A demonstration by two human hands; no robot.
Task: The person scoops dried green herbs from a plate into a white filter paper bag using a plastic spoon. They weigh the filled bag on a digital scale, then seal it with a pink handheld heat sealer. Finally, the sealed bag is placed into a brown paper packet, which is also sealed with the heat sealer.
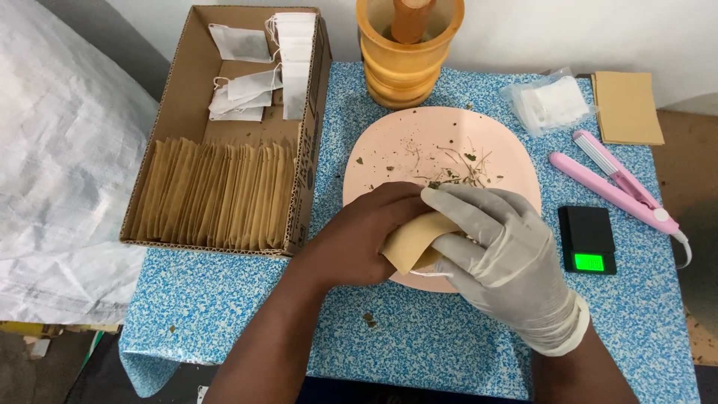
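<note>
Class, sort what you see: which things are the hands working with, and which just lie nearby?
In use: left hand, gloved right hand, tan paper sachet, pink plate.

Lying nearby: wooden mortar, pocket scale, pink sealer, cardboard box.

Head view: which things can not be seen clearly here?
- Tan paper envelope: its contents and lower edge, hidden by the left hand and gloved right hand.
- Wooden mortar: top cut off by the frame edge.
- Pocket scale: display too small.

Grey glove on right hand (502, 258)
</note>
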